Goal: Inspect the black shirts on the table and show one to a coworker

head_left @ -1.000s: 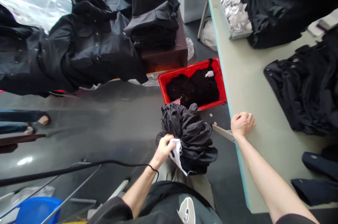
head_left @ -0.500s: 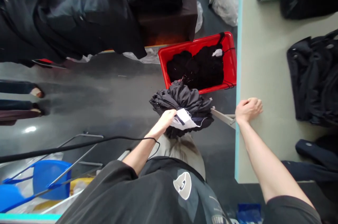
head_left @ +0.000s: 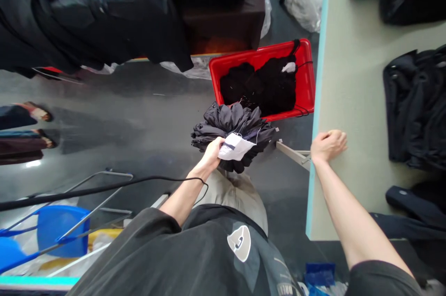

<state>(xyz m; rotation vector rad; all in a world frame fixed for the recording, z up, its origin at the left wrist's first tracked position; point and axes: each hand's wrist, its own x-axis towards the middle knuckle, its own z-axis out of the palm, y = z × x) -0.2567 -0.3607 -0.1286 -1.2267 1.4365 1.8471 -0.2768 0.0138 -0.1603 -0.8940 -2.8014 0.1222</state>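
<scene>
My left hand (head_left: 212, 154) grips a gathered bundle of dark grey-black garments (head_left: 230, 126), fanned out just below the red crate. A white paper label (head_left: 236, 147) lies on the bundle beside my thumb. My right hand (head_left: 327, 146) rests on the pale green table (head_left: 351, 101) close to its turquoise edge, fingers loosely curled around nothing. A red plastic crate (head_left: 306, 77) holding black garments (head_left: 258, 82) stands on the floor, just beyond the bundle and apart from it.
A metal bracket (head_left: 292, 153) sticks out under the table edge. Black garments (head_left: 414, 110) lie on the table. Dark clothing (head_left: 87, 22) and a brown box (head_left: 223, 22) fill the upper left. A black cable (head_left: 104, 189) crosses a blue plastic basket (head_left: 62, 231) area. Another person's feet (head_left: 28, 117) show at left.
My view has swung so the table edge stands nearly upright. The bundle has turned and spread into a fan, with the label lying flatter on top. My right hand stays on the table.
</scene>
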